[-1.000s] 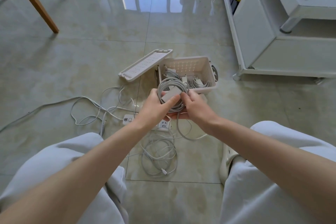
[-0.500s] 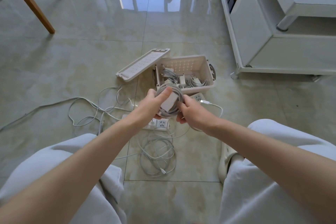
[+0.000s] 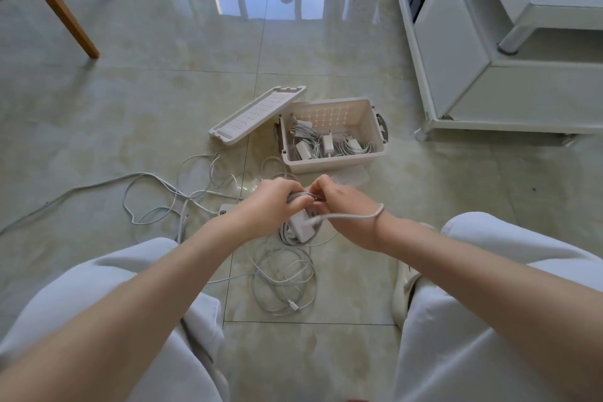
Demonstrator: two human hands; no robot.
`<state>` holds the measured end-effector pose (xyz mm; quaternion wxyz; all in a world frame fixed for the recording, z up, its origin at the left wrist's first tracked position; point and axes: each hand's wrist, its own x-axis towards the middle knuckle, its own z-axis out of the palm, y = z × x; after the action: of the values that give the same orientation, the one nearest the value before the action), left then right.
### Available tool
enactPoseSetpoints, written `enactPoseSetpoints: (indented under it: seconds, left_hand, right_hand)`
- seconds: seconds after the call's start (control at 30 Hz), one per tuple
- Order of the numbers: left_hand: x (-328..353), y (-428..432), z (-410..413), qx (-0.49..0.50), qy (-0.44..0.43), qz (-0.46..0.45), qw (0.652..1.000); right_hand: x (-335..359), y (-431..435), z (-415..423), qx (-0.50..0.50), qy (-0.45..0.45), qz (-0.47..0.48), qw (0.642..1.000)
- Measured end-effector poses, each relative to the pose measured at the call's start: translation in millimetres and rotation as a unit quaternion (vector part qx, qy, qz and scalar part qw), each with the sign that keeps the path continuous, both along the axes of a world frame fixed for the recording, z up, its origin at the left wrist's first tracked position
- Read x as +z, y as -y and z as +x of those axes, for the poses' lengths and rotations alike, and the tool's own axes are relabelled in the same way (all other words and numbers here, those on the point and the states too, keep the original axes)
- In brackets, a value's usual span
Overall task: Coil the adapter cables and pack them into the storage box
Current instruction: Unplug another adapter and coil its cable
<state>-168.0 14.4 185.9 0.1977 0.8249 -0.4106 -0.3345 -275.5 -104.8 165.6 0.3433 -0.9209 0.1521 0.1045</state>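
Observation:
My left hand and my right hand both grip a coiled white adapter cable above the floor, just in front of the storage box. Its white adapter brick hangs under my hands. The cable's loose end loops over my right wrist, its plug pointing left. The open beige storage box stands on the floor beyond my hands and holds several coiled adapters. A loose coil of white cable lies on the tiles below my hands.
The box lid leans against the box's left side. Tangled white cables and a power strip spread over the floor at left. A white cabinet stands at right, wooden chair legs at far left. My knees frame the bottom.
My hands have lowered and tilted the coil, so the adapter brick now hangs below them. The cable's free end has swung over my right wrist. The view has shifted slightly.

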Motion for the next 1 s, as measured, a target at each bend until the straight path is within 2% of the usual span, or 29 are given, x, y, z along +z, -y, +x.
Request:
enactPoseSetpoints:
  seconds: [0.13, 0.27, 0.33, 0.43, 0.47, 0.53, 0.63, 0.7, 0.8, 0.9, 1.0]
  left_hand:
    - [-3.0, -1.8, 3.4, 0.045, 0.039, -0.038, 0.998]
    - [1.7, -3.1, 17.0, 0.133, 0.044, -0.080, 0.987]
    - [3.0, -3.5, 26.2, 0.181, 0.010, -0.098, 0.979]
    - [4.1, -3.0, 31.5, 0.236, -0.097, -0.148, 0.955]
    - [5.0, -2.3, 30.1, 0.243, -0.118, -0.157, 0.950]
    - [6.3, -0.9, 26.2, 0.249, -0.142, -0.166, 0.944]
    - [8.9, -0.3, 26.5, 0.263, -0.175, -0.174, 0.933]
    - [11.1, -1.2, 28.4, 0.265, -0.191, -0.175, 0.929]
    - [12.2, -2.3, 26.9, 0.245, -0.189, -0.169, 0.936]
    - [12.5, -3.3, 23.7, 0.211, -0.162, -0.148, 0.952]
    - [11.6, -3.7, 20.7, 0.184, -0.174, -0.141, 0.957]
  right_hand:
    - [5.3, 14.9, 1.9, 0.004, 0.023, -0.073, 0.997]
    - [5.1, 32.1, 0.3, -0.060, 0.038, -0.043, 0.997]
    - [4.2, 38.8, 0.6, -0.118, 0.035, 0.003, 0.992]
    - [1.4, 45.3, -0.4, -0.158, 0.042, 0.038, 0.986]
    - [0.5, 46.0, -2.0, -0.148, 0.034, 0.022, 0.988]
    - [-1.8, 47.7, -6.4, -0.090, -0.012, -0.071, 0.993]
    - [-1.6, 52.0, -12.4, -0.011, -0.116, -0.219, 0.969]
    - [0.7, 55.3, -14.6, -0.001, -0.151, -0.266, 0.952]
    - [2.4, 57.1, -15.8, -0.012, -0.157, -0.321, 0.934]
    - [4.0, 54.0, -12.9, -0.060, -0.157, -0.259, 0.951]
    - [10.1, 46.9, -4.4, -0.121, -0.101, -0.079, 0.984]
